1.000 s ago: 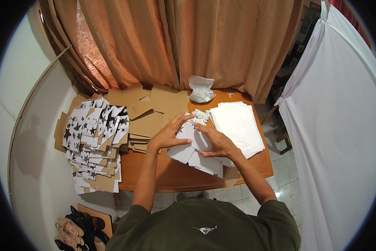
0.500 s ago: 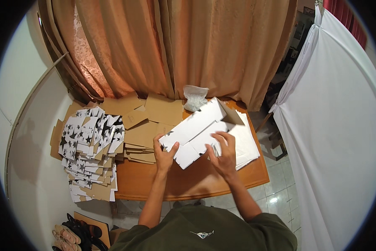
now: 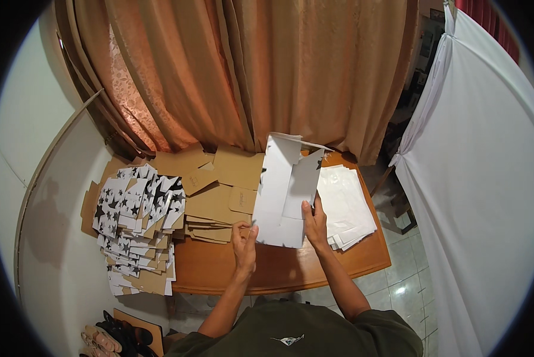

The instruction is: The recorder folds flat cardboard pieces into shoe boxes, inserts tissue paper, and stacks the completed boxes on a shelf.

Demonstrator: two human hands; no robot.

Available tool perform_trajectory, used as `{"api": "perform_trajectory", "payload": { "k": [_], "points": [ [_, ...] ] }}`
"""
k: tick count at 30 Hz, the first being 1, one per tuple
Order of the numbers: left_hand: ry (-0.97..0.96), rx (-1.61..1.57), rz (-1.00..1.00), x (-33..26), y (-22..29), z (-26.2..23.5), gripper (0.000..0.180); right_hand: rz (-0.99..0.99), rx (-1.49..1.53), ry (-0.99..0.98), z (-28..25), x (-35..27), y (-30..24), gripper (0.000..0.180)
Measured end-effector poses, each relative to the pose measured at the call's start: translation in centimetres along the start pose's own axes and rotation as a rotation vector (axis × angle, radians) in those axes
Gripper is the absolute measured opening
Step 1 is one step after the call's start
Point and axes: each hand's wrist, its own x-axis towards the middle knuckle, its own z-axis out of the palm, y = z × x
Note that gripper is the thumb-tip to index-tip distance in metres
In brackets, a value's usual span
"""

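A white cardboard box (image 3: 277,193), partly folded and with dark star marks at its edges, stands tilted above the table between my hands. My left hand (image 3: 245,247) is closed at its lower left edge, the thumb along the near side. My right hand (image 3: 316,225) grips its right side, thumb on the near face and fingers behind. A long flap rises at the box's far end. The side turned away from me is hidden.
Star-printed flattened boxes (image 3: 133,208) lie heaped at the left of the wooden table (image 3: 219,271). Brown cardboard sheets (image 3: 222,199) are stacked beside them. White sheets or bags (image 3: 345,205) lie at the right. Shoes (image 3: 121,333) sit on the floor at the lower left.
The box has turned from slanting to nearly upright and end-on to me. My right hand has taken hold of its right side; it was apart from it, fingers spread.
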Motion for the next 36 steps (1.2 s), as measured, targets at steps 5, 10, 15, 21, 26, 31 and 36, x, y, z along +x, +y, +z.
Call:
{"api": "perform_trajectory", "payload": {
  "k": [5,10,15,21,26,31,36],
  "points": [
    [-0.256,0.419,0.142,4.1,4.9,-0.8,0.066,0.049,-0.013,-0.133,-0.2,-1.4,-0.8,0.065],
    [-0.336,0.637,0.378,7.6,8.0,1.9,0.124,-0.049,-0.133,-0.192,1.1,-3.5,1.2,0.066],
    [-0.266,0.803,0.356,4.9,7.4,2.9,0.131,0.08,-0.097,-0.277,1.3,-6.0,-0.6,0.067],
    [-0.233,0.761,0.374,4.6,6.6,2.8,0.125,0.153,-0.219,-0.371,-0.5,-4.7,0.1,0.068],
    [-0.253,0.726,0.295,4.5,7.5,3.3,0.126,-0.62,-0.589,-0.113,-2.1,0.9,-7.5,0.077],
    [-0.315,0.763,0.312,4.2,8.5,4.8,0.126,-0.976,-0.877,-0.346,-1.7,4.5,-9.5,0.059],
    [-0.352,0.748,0.314,4.2,9.3,5.0,0.126,-1.082,-0.774,-0.47,-1.9,5.4,-8.3,0.043]
  ]
}}
